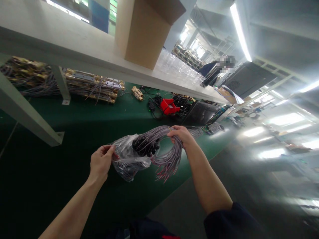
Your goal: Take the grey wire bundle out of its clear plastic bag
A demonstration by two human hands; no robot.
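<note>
Hanging between the two hands above the green bench top (99, 119), a bundle of grey wires (166, 146) loops out of a clear plastic bag (127, 156). The left hand (101, 162) is closed on the bag's left edge, fingers curled in and pinching the film. The right hand (180, 134) is closed over the top of the wire loop, with the strands draping down beneath it and their red-tipped ends fanning out below, between the two forearms. Black connector ends sit bunched inside the bag's mouth, just right of the left hand. Farther back on the bench lie a red bin (169, 106) and stacks of brass-coloured parts (92, 87), under a white shelf (82, 43) carrying a cardboard box (142, 30).
</note>
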